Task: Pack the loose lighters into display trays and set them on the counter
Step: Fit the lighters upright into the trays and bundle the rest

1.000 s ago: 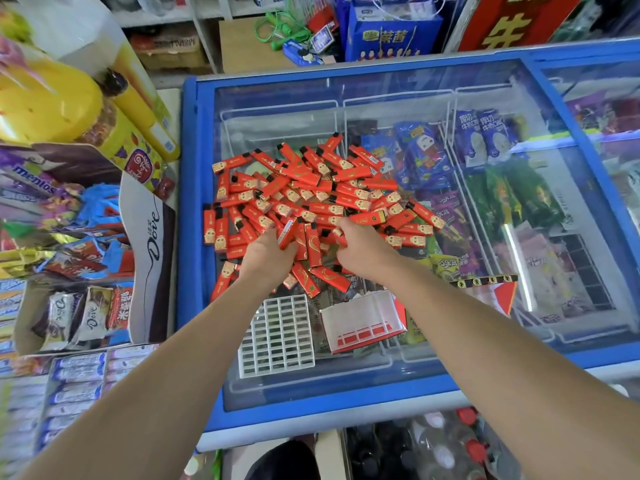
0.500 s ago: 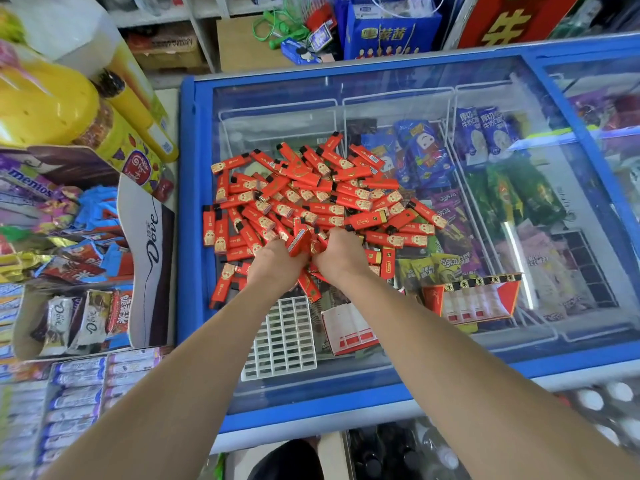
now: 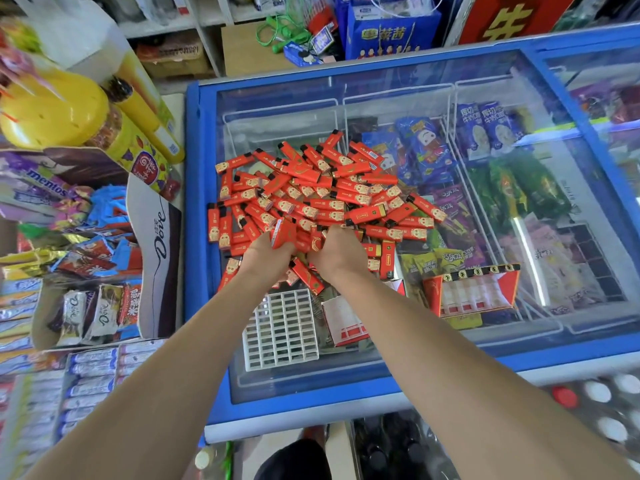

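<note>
Both hands side by side; left (image 3: 265, 252), right (image 3: 341, 252) fingers curled.

left hand (image 3: 264, 252) and right hand (image 3: 337, 255) now close together, bunch of lighters (image 3: 298, 237) scooped up between them

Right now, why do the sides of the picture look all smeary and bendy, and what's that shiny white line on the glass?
In the head view, the wide lens bends the freezer frame and stretches both arms; the snack shelves at the left edge are blurred, while the lighters and both hands (left hand, right hand) in the middle are sharp. The white streak is a light reflected on the glass lid.
</note>
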The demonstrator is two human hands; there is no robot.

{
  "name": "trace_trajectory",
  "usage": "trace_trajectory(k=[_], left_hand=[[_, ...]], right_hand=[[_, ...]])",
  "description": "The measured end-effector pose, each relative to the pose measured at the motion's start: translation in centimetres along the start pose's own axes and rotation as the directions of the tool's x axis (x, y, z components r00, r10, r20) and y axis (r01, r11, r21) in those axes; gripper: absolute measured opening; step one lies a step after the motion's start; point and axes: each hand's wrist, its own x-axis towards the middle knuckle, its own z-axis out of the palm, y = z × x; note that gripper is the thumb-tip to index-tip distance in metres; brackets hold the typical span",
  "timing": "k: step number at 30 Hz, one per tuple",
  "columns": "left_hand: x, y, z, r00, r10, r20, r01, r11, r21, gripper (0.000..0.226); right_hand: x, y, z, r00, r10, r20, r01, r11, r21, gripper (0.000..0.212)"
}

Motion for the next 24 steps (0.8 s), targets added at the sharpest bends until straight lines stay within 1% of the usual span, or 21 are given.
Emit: trace_trajectory(k=[2, 4, 7, 9, 10, 11, 15, 17, 20, 22, 24], left_hand=[[-0.2, -0.4, -0.3, 1.000, 0.000, -0.028, 0.000, 1.000, -0.009, 0.013], [-0.3, -0.5, -0.4, 1.000, 0.012, -0.025, -0.013, 0.999, -0.032, 0.009], [-0.8, 0.1, -0.4, 1.000, 0.007, 0.017, -0.006, 0.996, -0.087, 0.005], [-1.1, 0.4, -0.4, 0.999, -0.017, 0.034, 0.022, 0.990, -0.143, 0.006], [-1.2, 0.6, -0.3, 0.998, -0.035, 0.046, 0.042, 0.985, -0.170, 0.005], [-1.2, 0.8, -0.2, 0.998, -0.044, 0.054, 0.054, 0.980, -0.190, 0.009], [-2.1, 3.0, 1.2, 0.997, -0.047, 0.068, 0.065, 0.954, -0.294, 0.034], [-2.7, 4.6, 2.5, 0.996, -0.031, 0.081, 0.058, 0.937, -0.344, 0.041], [-3.9, 6.6, 5.1, 0.990, 0.051, 0.131, -0.004, 0.942, -0.334, 0.034], [-4.7, 7.7, 7.1, 0.982, 0.114, 0.150, -0.064, 0.952, -0.300, 0.024], [-5.6, 8.5, 9.1, 0.970, 0.163, 0.179, -0.113, 0.959, -0.261, 0.020]], right_hand=[[-0.2, -0.4, 0.2, 0.999, -0.025, -0.030, 0.023, 0.997, -0.075, 0.043], [-0.4, -0.7, 0.5, 0.997, -0.052, -0.050, 0.048, 0.996, -0.075, 0.038], [-0.4, -1.0, 0.5, 0.998, -0.051, -0.030, 0.051, 0.999, 0.003, 0.031], [-0.4, -0.7, -0.1, 0.999, -0.045, -0.013, 0.046, 0.993, 0.104, 0.026], [-0.5, -0.5, -0.7, 0.999, -0.048, -0.024, 0.051, 0.986, 0.161, 0.027], [-0.8, -0.2, -1.3, 0.997, -0.053, -0.048, 0.062, 0.974, 0.219, 0.031], [-2.4, 1.6, -4.9, 0.991, -0.054, -0.119, 0.100, 0.896, 0.433, 0.056], [-3.3, 2.8, -6.7, 0.988, -0.045, -0.150, 0.114, 0.865, 0.489, 0.058], [-4.4, 5.0, -9.3, 0.972, -0.019, -0.235, 0.148, 0.825, 0.545, 0.048], [-5.3, 6.9, -10.8, 0.950, 0.020, -0.310, 0.175, 0.792, 0.585, 0.035], [-6.2, 8.9, -12.1, 0.923, 0.068, -0.379, 0.186, 0.783, 0.594, 0.023]])
